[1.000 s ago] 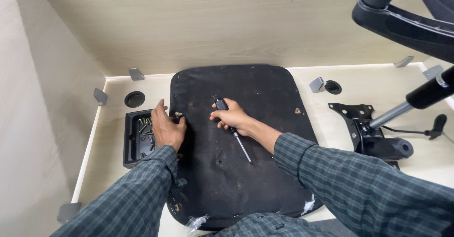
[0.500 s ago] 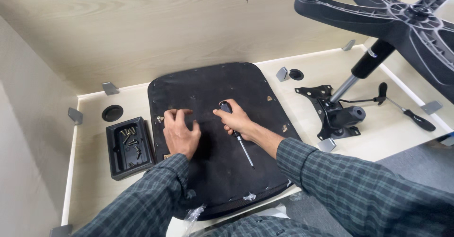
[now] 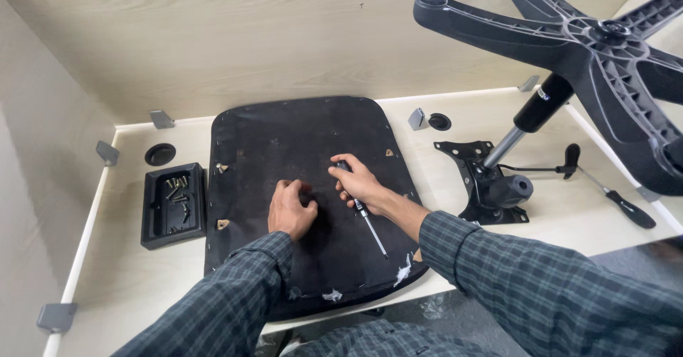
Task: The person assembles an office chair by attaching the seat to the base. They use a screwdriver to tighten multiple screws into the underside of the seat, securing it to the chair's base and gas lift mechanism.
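- Your right hand [image 3: 358, 181] is clamped around a screwdriver [image 3: 364, 210], fingers wrapped on the dark handle at the far end, with the bare metal shaft running out of the palm toward you.
- The screwdriver's long axis lies near-to-far with a slight slant: handle far and a little left, tip near and a little right, ending over the near-right part of the seat pan.
- The tool rests low over the upturned chair seat [image 3: 299, 143], a dark fabric-covered underside lying flat on the pale desk [image 3: 128, 279]; whether the tip touches the fabric cannot be told.
- Your left hand [image 3: 290, 210] sits just left of the right one, fingers curled together and knuckles up, pressing on the middle of the seat. It seems to grip nothing, though anything small under the fingertips would be hidden.
- The two hands are near each other but apart; the right is the one with the tool, and the left is nearer the seat's centre.
- Off to the left of the seat, just beside its edge, a black parts tray [image 3: 173, 204] holds loose screws [image 3: 178, 193]; your left hand is the nearer one to it.
- To the right, well apart from both hands, the tilt mechanism [image 3: 491, 182] with its gas cylinder [image 3: 530, 115] stands on the desk, and the five-star base [image 3: 590, 37] hangs above it at the far right.
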